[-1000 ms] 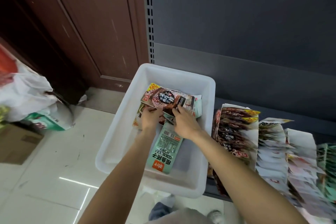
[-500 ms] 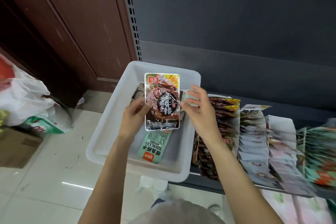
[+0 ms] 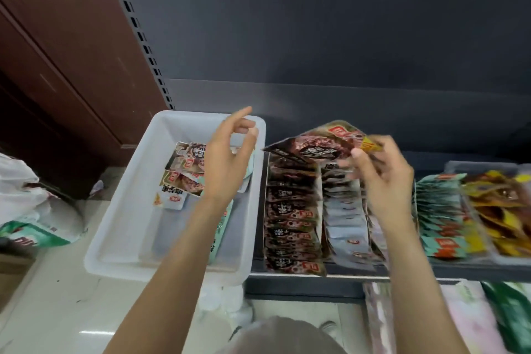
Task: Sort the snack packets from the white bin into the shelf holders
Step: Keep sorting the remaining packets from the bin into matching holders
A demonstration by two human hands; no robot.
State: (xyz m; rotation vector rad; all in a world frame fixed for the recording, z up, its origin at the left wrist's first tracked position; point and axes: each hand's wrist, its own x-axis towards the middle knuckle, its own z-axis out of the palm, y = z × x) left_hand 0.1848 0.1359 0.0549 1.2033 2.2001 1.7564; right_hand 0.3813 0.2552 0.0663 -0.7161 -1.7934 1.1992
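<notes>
Dark shelf carries rows of snack packets in holders. White bin sits just left of shelf, w/ a few packets in its far half. Right hand over the shelf rows, pinching a dark red packet by its yellow corner, tilted above leftmost row. Left hand over bin's far right corner, fingers loose & spread, holding nothing.

Held packet: dark brown, tilted above the shelf holders.
White bin: several packets lying flat inside.
</notes>
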